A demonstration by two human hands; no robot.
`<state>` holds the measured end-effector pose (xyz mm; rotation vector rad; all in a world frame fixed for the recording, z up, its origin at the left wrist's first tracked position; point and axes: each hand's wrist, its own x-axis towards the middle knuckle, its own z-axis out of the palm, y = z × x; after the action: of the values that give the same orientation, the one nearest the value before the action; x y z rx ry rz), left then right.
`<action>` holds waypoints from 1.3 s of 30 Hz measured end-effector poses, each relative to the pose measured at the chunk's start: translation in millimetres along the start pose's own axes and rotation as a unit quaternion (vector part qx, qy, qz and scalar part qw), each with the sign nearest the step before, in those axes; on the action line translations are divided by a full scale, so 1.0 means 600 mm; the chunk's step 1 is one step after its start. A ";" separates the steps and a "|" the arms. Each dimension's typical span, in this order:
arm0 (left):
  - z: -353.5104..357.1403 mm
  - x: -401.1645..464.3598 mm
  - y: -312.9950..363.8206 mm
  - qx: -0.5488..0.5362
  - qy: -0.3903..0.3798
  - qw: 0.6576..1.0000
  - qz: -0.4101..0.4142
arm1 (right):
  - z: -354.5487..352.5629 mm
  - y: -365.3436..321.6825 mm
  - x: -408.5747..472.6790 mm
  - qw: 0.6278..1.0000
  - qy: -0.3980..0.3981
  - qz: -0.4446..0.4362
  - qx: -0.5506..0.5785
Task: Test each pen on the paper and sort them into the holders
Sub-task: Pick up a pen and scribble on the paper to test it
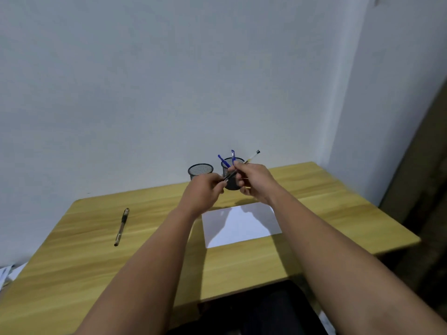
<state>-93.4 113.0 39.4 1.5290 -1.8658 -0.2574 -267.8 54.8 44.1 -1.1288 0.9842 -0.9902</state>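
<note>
Two bare hands meet above the sheet of white paper (242,224), and I read the grip like this: my right hand (251,182) is closed around a small bundle of pens fanning up past the knuckles, two blue-capped pens (225,162) and a clear-barrelled pen with a black end (252,156). My left hand (205,189) pinches the lower tip of a dark pen (228,176) that slants up into that same bundle, so both hands seem to have hold of it; I judge I am drawing it out to test.

Just behind the grip stands one black wire-mesh holder (232,183), partly hidden by my fingers; I cannot tell whether any pen sits inside it. A second black mesh holder (200,170) stands beside it, off my left hand, and looks empty. Well away to the left of the grip, a brown-and-black pen (121,227) lies alone on the pale wooden desk (96,262).

What worries me is the bundle: tugging one pen could loosen the rest, letting them drop onto the paper or knock the nearer holder. A mix-up of tested and untested pens is also likely.
</note>
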 end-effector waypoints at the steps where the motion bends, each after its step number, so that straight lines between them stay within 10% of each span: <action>1: 0.006 0.003 0.000 -0.021 -0.013 1.000 -0.009 | 0.000 0.004 0.003 1.000 0.016 -0.006 -0.013; 22: -0.015 0.027 -0.049 -0.323 -0.200 0.904 -0.195 | 0.056 0.033 0.119 0.976 0.216 -0.002 0.013; 24: -0.020 0.003 -0.089 -0.292 -0.253 0.893 -0.230 | -0.013 0.024 0.124 0.946 0.310 0.014 0.089; 27: -0.023 -0.036 -0.171 -0.111 -0.137 0.954 -0.242 | -0.115 0.024 0.119 0.928 0.364 -0.048 -0.067; 33: -0.009 -0.075 -0.252 0.288 -0.018 0.939 -0.185 | -0.113 0.111 0.050 0.902 0.251 -0.181 -0.300; 39: 0.013 -0.075 -0.217 0.336 0.027 0.935 -0.110 | -0.105 0.193 0.002 0.781 0.131 -0.240 -0.562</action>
<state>6.3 115.7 -56.2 2.1746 -1.8304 0.3662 -314.6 55.3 -79.2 -2.3756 1.6468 -0.9429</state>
